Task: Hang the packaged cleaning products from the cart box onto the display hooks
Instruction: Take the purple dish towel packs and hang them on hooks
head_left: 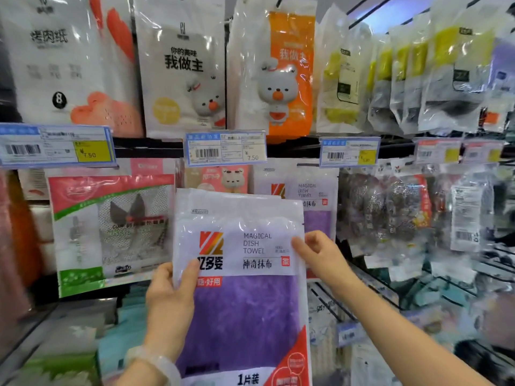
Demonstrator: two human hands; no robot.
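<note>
Hands both on one pack: left hand [170,299] pinches the left edge of the dish towel pack [239,288], thumb over the front by the logo; right hand [320,254] grips its right edge, thumb on the white label band. Pack held upright in front of the display, clear glossy plastic, flat and rectangular, fuzzy purple cloth inside, print reads "MAGICAL DISH TOWEL", "神奇抹布", "1片装", red corner at bottom right. Pale bracelet [156,360] on left wrist. Just behind, a matching pack [312,201] hangs on the display. Left of it, mesh-cloth pack [111,229] with red and green header. Above, price tag [225,148] reads "7.50"; white bear bag [182,65] printed "我做主", orange bear bag [281,68] beside it.
</note>
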